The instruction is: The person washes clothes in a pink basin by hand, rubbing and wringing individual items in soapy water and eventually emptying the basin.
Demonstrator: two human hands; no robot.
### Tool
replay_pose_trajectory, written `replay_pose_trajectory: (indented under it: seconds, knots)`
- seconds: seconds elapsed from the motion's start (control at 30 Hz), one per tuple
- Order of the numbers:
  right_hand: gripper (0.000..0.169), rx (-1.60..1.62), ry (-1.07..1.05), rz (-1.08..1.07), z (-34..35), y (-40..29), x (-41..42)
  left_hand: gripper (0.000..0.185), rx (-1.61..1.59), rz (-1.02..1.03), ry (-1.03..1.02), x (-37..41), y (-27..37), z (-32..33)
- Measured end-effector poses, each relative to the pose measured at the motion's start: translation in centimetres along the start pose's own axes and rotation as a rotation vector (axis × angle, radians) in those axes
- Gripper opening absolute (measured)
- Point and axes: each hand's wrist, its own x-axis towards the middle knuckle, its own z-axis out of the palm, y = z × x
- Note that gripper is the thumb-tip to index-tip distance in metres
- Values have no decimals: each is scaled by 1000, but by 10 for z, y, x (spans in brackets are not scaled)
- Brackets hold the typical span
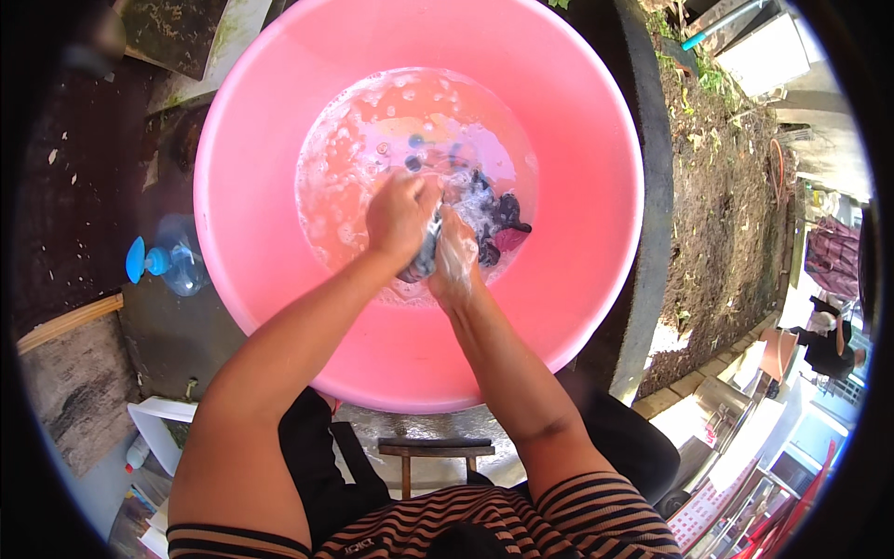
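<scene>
A large pink plastic tub (587, 182) holds soapy water with foam and bubbles on it. Over its middle, both hands grip a wet dark grey cloth (421, 260) that hangs down between them. My left hand (401, 216) is a closed fist on the cloth, slightly blurred. Close beside it on the right, my right hand (455, 244) is covered with suds and closed on the same cloth. Right of the hands, dark wet fabric (508, 209) with a magenta part (511, 240) lies partly in the water. The fingertips are partly hidden by foam and cloth.
Left of the tub stands a clear plastic bottle (185, 255) with a blue pump top. A small wooden stool (436, 447) is below the tub's near rim. A concrete edge (646, 209) and bare soil (719, 209) run along the right. Another person (831, 346) is far off at the right.
</scene>
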Motion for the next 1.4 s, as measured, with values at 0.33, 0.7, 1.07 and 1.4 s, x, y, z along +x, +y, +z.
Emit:
replay_pose_trajectory:
  seconds: [0.33,0.7,1.07,1.4]
  knots:
    - [25,-181,-24,-51,-8,11,11,26,67,134,181,-21,1,12]
    - [20,174,7,21,-14,19,15,26,-33,262,-47,-31,11,12]
    - [29,266,-201,61,-38,18,21,32,56,351,-63,-29,-2,10]
    - [31,35,-98,48,19,-15,-20,33,-2,145,42,-3,-24,5]
